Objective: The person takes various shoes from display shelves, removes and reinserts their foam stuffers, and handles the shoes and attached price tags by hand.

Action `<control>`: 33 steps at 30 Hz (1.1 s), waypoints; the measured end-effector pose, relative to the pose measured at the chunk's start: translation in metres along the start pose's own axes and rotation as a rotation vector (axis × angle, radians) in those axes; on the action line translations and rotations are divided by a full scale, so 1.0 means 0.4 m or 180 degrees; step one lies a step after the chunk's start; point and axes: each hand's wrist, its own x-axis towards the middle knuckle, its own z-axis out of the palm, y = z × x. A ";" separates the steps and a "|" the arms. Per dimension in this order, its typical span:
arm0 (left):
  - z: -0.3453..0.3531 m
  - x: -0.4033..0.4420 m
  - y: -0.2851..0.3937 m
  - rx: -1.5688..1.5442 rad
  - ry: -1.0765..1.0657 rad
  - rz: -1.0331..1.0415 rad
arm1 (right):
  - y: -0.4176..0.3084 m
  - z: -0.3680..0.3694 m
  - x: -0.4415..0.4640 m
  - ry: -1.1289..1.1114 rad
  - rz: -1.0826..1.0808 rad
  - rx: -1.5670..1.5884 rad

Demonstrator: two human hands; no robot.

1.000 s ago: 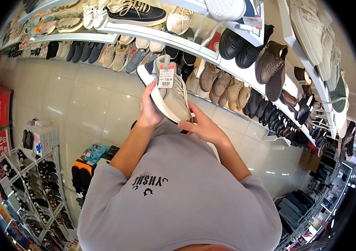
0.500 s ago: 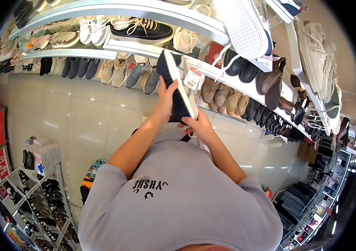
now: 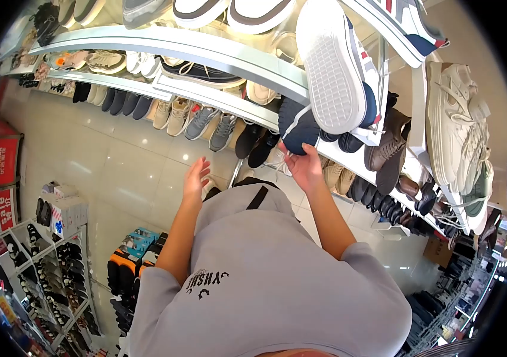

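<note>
A dark navy shoe (image 3: 301, 135) with a pale lace or strip across it sits at the shelf, its far part under the shelf edge. The fingers of my right hand (image 3: 306, 169) are closed on its near end. Partly blocking the view of it is a white-soled sneaker (image 3: 334, 71), tilted on a display stand just above. My left hand (image 3: 194, 178) is off to the left over the floor, holding nothing, fingers stretched out. Beyond it, grey sneakers (image 3: 222, 132) stand in the bottom row.
A white shelf edge (image 3: 176, 44) runs across the top, with white shoes (image 3: 259, 15) on it. Beige sneakers (image 3: 444, 128) hang at the right. Brown shoes (image 3: 387, 143) stand below the display stand. Boxes (image 3: 66, 211) and a shoe rack (image 3: 57, 256) are at lower left.
The shoe, earlier held in both hands over the floor, has moved forward and right to the shelf. My left hand has let go and drawn back to the left.
</note>
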 end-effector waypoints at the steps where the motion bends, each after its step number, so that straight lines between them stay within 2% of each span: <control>1: -0.009 -0.014 -0.004 0.0003 0.0070 -0.0033 | -0.015 -0.020 0.037 -0.0059 0.0106 0.0213; 3: -0.018 -0.040 -0.012 -0.0013 0.0213 -0.0089 | -0.027 -0.085 0.109 -0.0222 0.0313 0.0424; 6: -0.013 -0.061 -0.053 -0.0232 0.0402 0.0005 | -0.029 -0.079 0.158 -0.0145 0.0197 0.0515; 8: 0.010 -0.072 -0.071 -0.0477 0.0505 -0.0025 | -0.023 -0.143 0.229 -0.0165 0.0190 0.1061; 11: 0.047 -0.087 -0.099 -0.0791 0.0667 -0.0070 | -0.054 -0.103 0.263 -0.0006 0.0302 0.1382; 12: 0.057 -0.093 -0.111 -0.0861 0.0690 -0.0085 | -0.055 -0.135 0.291 -0.0289 0.0568 0.1707; 14: 0.073 -0.107 -0.128 -0.0985 0.0736 -0.0117 | -0.057 -0.144 0.311 -0.0317 0.0571 0.1726; 16: 0.080 -0.117 -0.130 -0.1037 0.0769 -0.0280 | -0.060 -0.142 0.322 -0.0125 0.0768 0.1875; 18: 0.071 -0.117 -0.135 -0.1011 0.0758 -0.0372 | -0.055 -0.117 0.318 0.0326 0.0582 0.1369; 20: 0.057 -0.106 -0.129 -0.0924 0.0723 -0.0336 | -0.053 -0.123 0.316 0.0078 0.0731 0.1286; 22: 0.044 -0.094 -0.105 -0.0834 0.0650 -0.0301 | -0.032 -0.110 0.310 0.0341 0.0602 0.0954; 26: 0.017 -0.058 -0.054 -0.0734 0.0381 -0.0214 | 0.004 -0.143 0.326 0.0248 0.0389 -0.0027; 28: -0.008 -0.044 -0.034 -0.0671 0.0195 -0.0195 | 0.012 -0.109 0.307 0.0705 0.0281 -0.0395; 31: -0.083 -0.031 -0.012 -0.0577 -0.0013 -0.0130 | 0.056 -0.125 0.278 0.0575 -0.0223 -0.0932; 33: -0.153 -0.027 0.005 -0.0550 -0.0046 -0.0083 | 0.096 -0.116 0.258 0.0880 -0.0319 -0.1160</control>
